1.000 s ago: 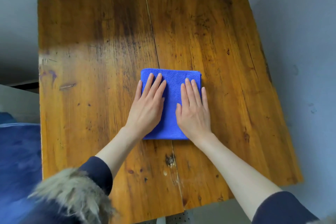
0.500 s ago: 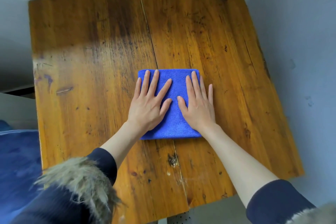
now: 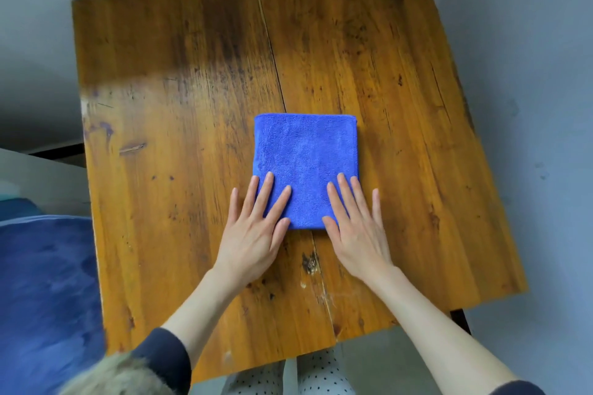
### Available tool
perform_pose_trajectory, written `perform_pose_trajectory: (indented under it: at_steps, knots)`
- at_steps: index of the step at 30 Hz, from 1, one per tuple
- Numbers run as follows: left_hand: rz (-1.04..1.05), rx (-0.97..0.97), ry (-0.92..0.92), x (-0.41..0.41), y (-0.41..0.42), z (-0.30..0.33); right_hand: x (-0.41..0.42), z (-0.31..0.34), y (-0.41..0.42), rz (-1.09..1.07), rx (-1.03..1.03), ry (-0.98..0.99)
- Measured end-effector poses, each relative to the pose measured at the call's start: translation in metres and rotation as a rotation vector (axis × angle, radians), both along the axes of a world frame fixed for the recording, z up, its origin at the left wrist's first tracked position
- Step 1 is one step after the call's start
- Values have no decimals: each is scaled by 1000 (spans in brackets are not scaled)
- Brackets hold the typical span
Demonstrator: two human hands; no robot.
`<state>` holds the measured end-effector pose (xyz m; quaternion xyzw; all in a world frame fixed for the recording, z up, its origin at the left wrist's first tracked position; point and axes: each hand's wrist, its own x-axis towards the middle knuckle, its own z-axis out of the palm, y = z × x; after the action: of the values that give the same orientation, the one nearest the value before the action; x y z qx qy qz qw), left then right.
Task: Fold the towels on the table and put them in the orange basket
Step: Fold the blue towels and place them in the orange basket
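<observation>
**Flat hands at the near edge of the folded towel**

Both hands are lying flat with straight, spread fingers. The left hand (image 3: 255, 234) is covering the near left corner of the folded blue towel (image 3: 305, 163), and the right hand (image 3: 357, 231) is covering the near right corner. The towel is lying in the middle of the wooden table (image 3: 160, 106), stretching away beyond the fingertips.

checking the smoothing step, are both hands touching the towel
Touching. The head view shows the left hand and right hand lying flat with straight fingertips overlapping the near edge of the folded towel.
</observation>
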<state>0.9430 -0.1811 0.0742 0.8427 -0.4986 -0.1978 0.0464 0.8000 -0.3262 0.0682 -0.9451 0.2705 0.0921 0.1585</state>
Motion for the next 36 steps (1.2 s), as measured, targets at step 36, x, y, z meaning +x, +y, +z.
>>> perform_pose_trajectory:
  at_steps: [36]
  knots:
    - [1126, -88, 1157, 59, -42, 39, 49, 46, -61, -822, 924, 25]
